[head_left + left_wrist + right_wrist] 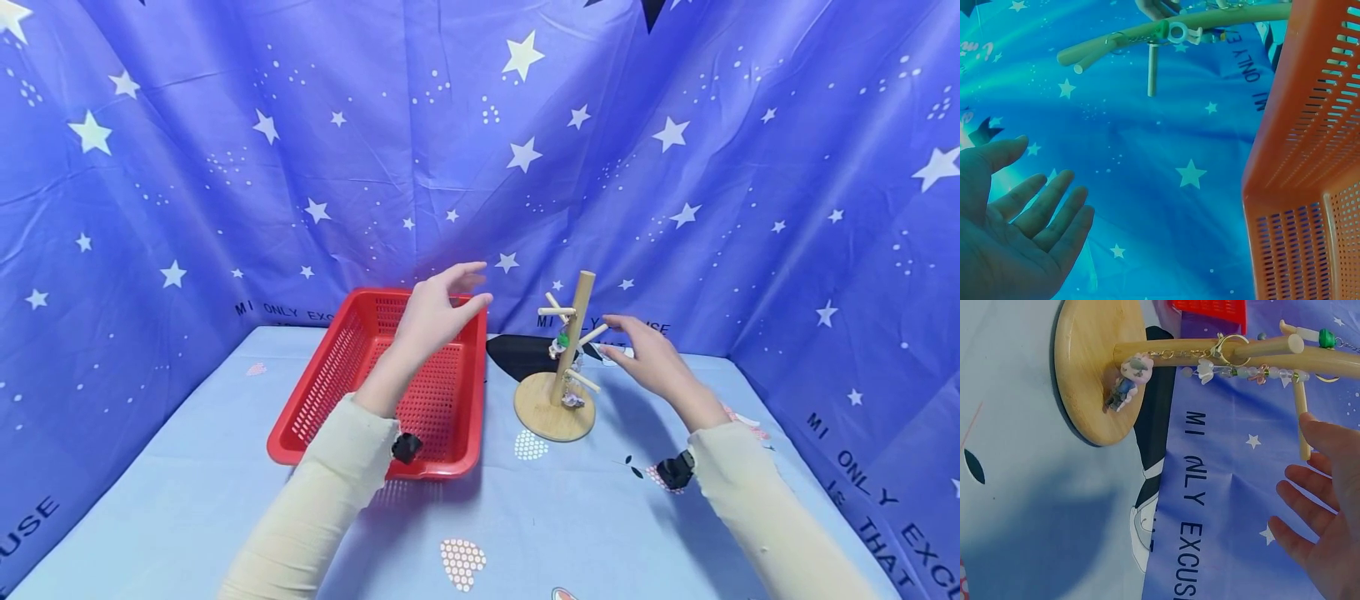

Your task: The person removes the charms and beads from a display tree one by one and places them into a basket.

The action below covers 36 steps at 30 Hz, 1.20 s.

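A wooden stand (pixel 582 333) with a round base and several pegs stands upright right of the red basket. Keychains hang from it: a small pink-haired figurine (pixel 1137 367), a clear beaded strand (pixel 1259 375) and one with a green piece (pixel 562 340). My right hand (pixel 654 358), fingers relaxed and holding nothing, is at the stand's right side. In the right wrist view its thumb overlaps the end of a peg (pixel 1303 434). My left hand (pixel 437 312) hovers over the basket's far right part, its fingers spread and nothing in them.
The red perforated basket (pixel 470 450) sits on the left of the pale blue patterned tablecloth (pixel 517 517). A blue star-printed curtain (pixel 420 167) closes off the back and both sides. Each wrist wears a black device (pixel 675 471) near the cuff.
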Each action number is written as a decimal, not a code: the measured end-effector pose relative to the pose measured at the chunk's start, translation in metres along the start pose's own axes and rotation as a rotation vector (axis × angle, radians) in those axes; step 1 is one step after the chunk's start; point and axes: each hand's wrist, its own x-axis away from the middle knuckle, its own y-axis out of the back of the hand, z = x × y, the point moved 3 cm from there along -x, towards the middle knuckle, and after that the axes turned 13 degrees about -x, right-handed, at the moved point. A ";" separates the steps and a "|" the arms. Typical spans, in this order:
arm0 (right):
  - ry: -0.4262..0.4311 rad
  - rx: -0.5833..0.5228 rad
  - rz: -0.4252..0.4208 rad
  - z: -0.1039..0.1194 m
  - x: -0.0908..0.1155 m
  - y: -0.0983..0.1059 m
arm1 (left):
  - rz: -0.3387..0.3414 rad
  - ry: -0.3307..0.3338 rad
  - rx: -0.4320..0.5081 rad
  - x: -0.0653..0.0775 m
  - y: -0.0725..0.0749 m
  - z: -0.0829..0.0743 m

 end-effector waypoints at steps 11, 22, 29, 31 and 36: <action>0.042 -0.087 -0.082 0.002 -0.004 -0.003 | 0.002 -0.004 0.028 0.003 -0.006 -0.003; 0.021 -0.181 -0.154 0.003 -0.008 -0.006 | 0.009 -0.010 0.054 0.005 -0.015 -0.004; -0.003 -0.239 -0.229 0.002 -0.013 -0.007 | 0.021 -0.005 0.056 0.006 -0.021 -0.004; -0.009 -0.241 -0.244 0.001 -0.013 -0.008 | 0.021 -0.007 0.058 0.006 -0.023 -0.004; -0.040 -0.245 -0.270 0.001 -0.014 -0.009 | 0.019 -0.007 0.072 0.007 -0.027 -0.006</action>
